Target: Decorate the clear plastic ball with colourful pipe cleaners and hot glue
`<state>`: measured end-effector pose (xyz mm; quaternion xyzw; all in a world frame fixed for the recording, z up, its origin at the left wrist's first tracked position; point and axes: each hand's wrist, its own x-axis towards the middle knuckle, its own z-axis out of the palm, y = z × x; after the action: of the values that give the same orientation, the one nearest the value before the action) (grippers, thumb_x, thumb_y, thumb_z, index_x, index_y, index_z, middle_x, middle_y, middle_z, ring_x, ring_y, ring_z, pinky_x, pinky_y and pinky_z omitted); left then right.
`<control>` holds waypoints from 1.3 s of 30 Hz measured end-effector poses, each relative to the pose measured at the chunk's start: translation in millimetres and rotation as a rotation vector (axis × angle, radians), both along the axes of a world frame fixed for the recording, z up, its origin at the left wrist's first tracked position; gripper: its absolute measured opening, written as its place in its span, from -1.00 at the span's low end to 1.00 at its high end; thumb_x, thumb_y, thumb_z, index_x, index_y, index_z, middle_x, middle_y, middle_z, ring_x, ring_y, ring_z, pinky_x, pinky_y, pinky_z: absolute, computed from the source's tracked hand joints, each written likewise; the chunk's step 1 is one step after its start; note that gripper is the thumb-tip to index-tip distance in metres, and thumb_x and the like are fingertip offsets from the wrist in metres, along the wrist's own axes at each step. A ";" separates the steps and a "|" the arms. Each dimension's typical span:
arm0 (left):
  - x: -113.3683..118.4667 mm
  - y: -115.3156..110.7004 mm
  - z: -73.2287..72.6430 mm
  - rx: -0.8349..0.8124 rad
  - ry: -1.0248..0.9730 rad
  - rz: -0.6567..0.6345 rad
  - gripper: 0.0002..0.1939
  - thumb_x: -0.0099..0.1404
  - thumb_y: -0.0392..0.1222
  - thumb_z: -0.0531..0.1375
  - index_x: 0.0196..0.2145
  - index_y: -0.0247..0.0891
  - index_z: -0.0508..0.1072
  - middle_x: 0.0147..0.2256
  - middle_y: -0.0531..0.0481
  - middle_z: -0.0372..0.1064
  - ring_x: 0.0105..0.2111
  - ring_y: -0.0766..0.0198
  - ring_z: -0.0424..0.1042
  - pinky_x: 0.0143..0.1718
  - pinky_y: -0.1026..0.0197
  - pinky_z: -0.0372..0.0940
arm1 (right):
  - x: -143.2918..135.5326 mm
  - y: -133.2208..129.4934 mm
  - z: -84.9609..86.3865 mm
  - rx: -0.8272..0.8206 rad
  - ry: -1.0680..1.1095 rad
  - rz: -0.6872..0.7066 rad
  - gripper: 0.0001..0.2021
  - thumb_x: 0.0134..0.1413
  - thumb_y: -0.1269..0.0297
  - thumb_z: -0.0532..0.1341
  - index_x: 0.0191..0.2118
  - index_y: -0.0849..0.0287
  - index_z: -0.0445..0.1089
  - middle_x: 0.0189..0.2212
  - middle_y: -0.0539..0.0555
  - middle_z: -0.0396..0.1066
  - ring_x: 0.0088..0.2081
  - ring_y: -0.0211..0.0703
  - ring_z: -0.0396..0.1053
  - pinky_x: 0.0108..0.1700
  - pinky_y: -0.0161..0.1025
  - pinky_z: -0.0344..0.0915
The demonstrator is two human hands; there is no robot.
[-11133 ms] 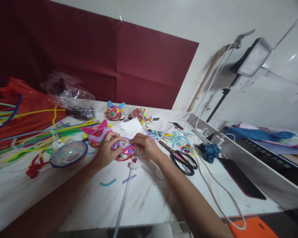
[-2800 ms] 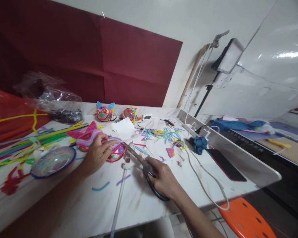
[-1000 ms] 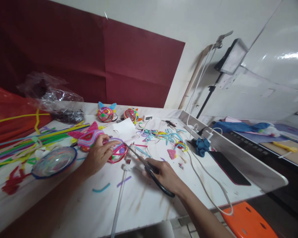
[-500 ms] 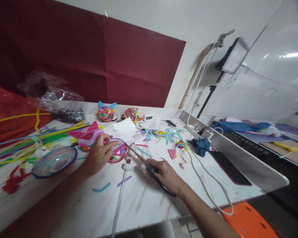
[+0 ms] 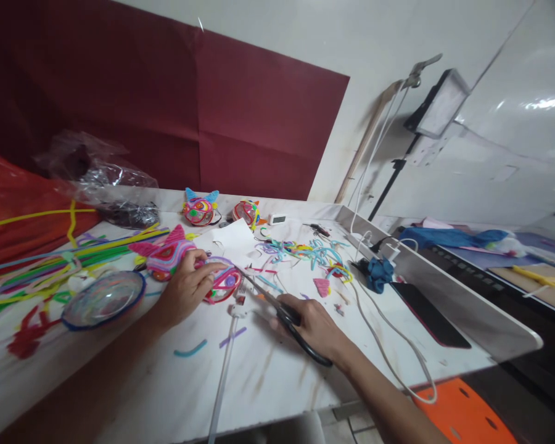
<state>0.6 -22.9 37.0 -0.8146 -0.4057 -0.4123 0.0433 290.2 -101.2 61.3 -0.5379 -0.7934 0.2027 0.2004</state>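
- Small pipe-cleaner ornament (image 5: 222, 285), pink and purple, lay on the white table (image 5: 277, 376) just ahead of centre, pinned under the fingers of the left hand (image 5: 185, 293), which curled over its near-left side.
- Black-handled scissors (image 5: 282, 314) gripped in the right hand (image 5: 317, 327), fingers closed through the loops; blades reached forward-left with tips right at the ornament's edge. Whether blades were parted or closed: could not tell.
- Pink striped piece with pointed ears (image 5: 169, 254) sat just behind the left hand, touching it or nearly so.
- Clear dome with blue rim (image 5: 104, 299) lay to the left, near the forearm.
- White cable (image 5: 222, 376) ran from below the ornament toward the near edge.
- Tangle of cut coloured offcuts (image 5: 305, 253) spread farther back on the right; long pipe cleaners (image 5: 50, 262) fanned out far left.
- Two finished ornaments (image 5: 198, 209) stood at the back edge.
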 end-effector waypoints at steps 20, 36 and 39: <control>-2.1 1.2 -2.2 0.019 0.037 -0.006 -0.63 0.40 -0.33 0.02 -0.02 -0.21 0.58 -0.11 -0.10 0.19 -0.09 0.15 0.34 0.02 0.09 0.31 | -11.0 34.0 15.9 -0.026 -0.459 -0.284 -0.62 0.22 0.09 0.12 0.04 0.15 0.44 -0.12 0.32 0.59 -0.08 0.23 0.53 -0.19 -0.08 0.28; -1.9 -4.0 -3.6 0.014 0.101 -0.049 -0.61 0.40 -0.36 0.02 0.00 -0.23 0.57 -0.02 -0.18 0.17 0.03 0.07 0.32 0.12 0.00 0.28 | -41.0 100.5 -3.4 -0.063 -0.379 -0.265 -0.61 0.15 0.22 0.20 0.10 0.15 0.39 0.00 0.29 0.51 0.02 0.13 0.46 -0.09 -0.09 0.30; -2.0 -4.9 -2.2 0.024 0.106 -0.067 -0.61 0.39 -0.38 0.02 0.01 -0.23 0.57 -0.02 -0.19 0.17 0.02 0.05 0.32 0.10 -0.01 0.29 | -40.6 97.1 -1.8 -0.036 -0.296 -0.257 -0.66 0.12 0.26 0.24 0.01 0.19 0.48 0.05 0.36 0.46 0.05 0.22 0.43 -0.02 -0.01 0.30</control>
<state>-1.5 -27.8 34.8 -0.8479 -0.3703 -0.3747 0.0604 249.5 -4.1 59.6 -0.6623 -0.7352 0.1080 0.0961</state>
